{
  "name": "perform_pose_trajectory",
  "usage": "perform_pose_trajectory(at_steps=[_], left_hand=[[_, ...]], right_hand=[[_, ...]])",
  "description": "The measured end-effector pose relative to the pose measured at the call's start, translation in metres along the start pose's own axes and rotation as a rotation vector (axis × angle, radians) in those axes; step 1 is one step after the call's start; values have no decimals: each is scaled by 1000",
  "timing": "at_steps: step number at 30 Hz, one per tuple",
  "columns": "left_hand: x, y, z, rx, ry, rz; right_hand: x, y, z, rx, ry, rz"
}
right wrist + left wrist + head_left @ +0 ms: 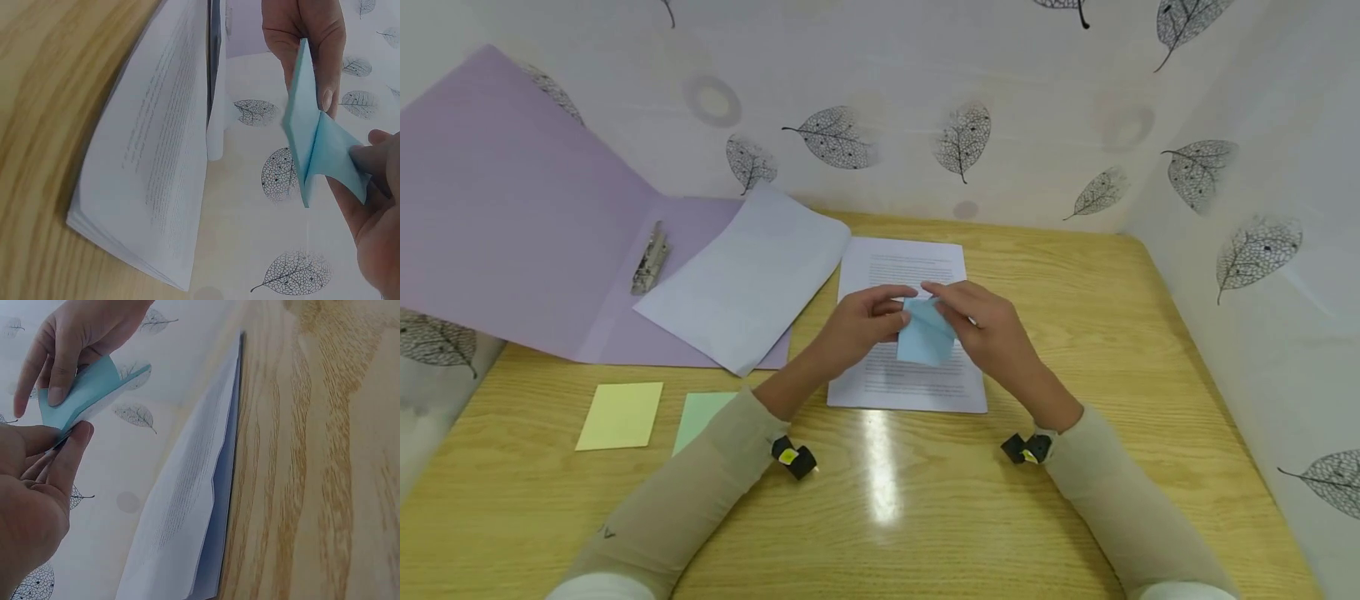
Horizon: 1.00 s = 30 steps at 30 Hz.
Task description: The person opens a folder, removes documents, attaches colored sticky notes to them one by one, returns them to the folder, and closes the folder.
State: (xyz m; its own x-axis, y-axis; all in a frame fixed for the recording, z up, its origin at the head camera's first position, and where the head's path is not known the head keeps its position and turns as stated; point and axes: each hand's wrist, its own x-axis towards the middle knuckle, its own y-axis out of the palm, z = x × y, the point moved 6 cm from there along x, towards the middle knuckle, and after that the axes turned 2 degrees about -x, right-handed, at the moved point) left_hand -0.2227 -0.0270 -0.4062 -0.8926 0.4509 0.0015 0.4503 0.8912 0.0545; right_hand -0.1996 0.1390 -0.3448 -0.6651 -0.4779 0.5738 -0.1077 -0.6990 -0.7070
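Sleeves (681,492) frame hands (992,327) pinching probably sticky blue notes (925,340).

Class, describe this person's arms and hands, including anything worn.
The left hand and right hand are bare. The left sleeve and right sleeve are beige; the left one has a small dark mark. White fabric shows at their upper ends. Each sleeve ends near a black device with a yellow patch.

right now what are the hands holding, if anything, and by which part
A blue sticky-note pad: the left hand pinches its left side, while the right hand pinches a lifted sheet by its free edge.
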Motion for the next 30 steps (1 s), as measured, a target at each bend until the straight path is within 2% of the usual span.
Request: perform_pose_trajectory(at_steps=[6,17,26,30], left_hand=[[1,-4,3,-12,-50,-86],[3,-17,12,-50,-132,-229],[5,-27,8,-70,-109,-250],[4,-33,6,-57,-109,-257]], right_hand=[[-1,-2,-2,33,8,-92],[0,-9,-13,45,129,-182],[-2,-12,-26,112,198,-190],[-3,-13,-30,130,281,-171]])
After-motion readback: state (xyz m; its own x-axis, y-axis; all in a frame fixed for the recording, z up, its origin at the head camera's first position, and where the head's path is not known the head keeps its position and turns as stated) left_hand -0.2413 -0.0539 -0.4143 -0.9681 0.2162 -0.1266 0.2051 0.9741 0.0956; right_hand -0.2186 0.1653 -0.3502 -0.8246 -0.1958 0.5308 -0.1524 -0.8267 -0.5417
